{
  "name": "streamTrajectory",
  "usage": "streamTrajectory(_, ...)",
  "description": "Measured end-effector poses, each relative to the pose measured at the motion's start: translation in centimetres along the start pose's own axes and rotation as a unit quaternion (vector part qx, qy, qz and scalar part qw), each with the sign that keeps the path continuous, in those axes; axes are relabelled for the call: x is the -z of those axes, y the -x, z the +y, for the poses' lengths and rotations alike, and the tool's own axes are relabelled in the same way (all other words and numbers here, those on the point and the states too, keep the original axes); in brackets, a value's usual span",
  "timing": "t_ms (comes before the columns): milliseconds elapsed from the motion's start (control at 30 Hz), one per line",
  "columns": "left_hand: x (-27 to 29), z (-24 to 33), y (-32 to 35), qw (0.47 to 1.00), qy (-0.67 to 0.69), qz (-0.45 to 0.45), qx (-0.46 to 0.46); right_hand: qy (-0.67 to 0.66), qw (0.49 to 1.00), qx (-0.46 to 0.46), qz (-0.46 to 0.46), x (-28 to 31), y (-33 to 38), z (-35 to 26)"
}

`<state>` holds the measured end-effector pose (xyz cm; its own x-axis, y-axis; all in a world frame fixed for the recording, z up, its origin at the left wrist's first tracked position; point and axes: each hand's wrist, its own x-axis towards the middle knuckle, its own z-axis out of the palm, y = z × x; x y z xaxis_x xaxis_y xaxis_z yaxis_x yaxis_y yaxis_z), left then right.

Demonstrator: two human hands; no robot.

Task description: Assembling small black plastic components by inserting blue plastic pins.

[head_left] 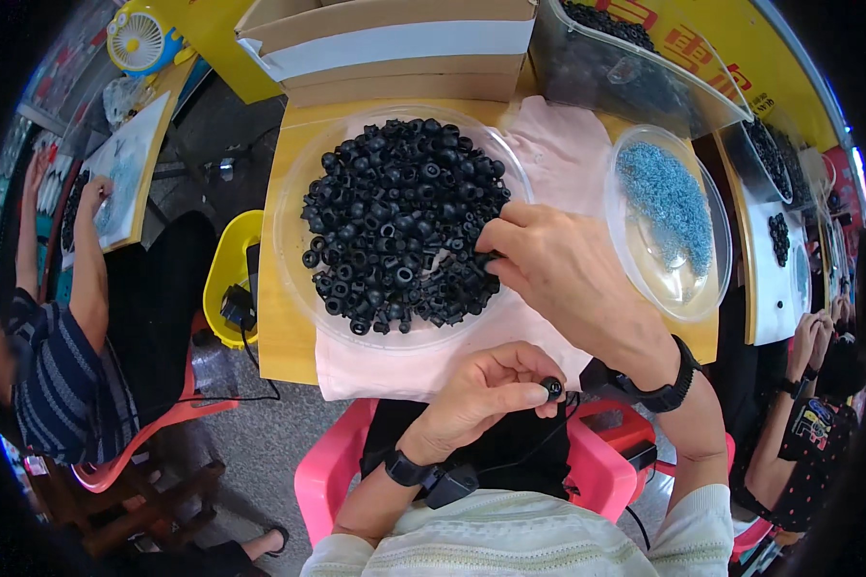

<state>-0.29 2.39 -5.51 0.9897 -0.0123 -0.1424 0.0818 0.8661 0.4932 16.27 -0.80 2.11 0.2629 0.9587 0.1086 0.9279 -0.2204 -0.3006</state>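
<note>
In the head view, the person's left hand (481, 389) is in front of the table's near edge, thumb and fingers pinched on a small, round black part (550, 388). The right hand (573, 274) reaches over the right side of a pile (394, 192) of similar black pieces, its fingertips bent down at the pile's edge; whether they grip a piece cannot be told. The pile fills most of a round clear tray (291, 250), which rests partly on a pink cloth (356, 370) spread over the wooden table (289, 346). Right of the tray, and beyond the right wrist, a clear dish (688, 296) holds small blue pieces (659, 188), heaped toward its far side. Behind the tray stands a cardboard box (394, 87), with a clear bin (635, 87) of black pieces beside it to the right. A yellow basket (216, 288) is left of the table, a black object (238, 306) inside it. One person (72, 375) sits at another table on the left, and another (803, 433) on the right.
</note>
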Motion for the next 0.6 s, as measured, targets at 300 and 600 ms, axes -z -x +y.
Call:
streamTrajectory(300,0.3,0.1,-0.2,0.998,0.008,-0.053,0.016,-0.047,0.998,0.01,-0.04,-1.3,-0.2,-0.4)
streamTrajectory(600,0.3,-0.1,0.0,0.999,-0.022,-0.044,-0.008,-0.221,0.974,0.005,0.04,-0.2,0.6,0.1)
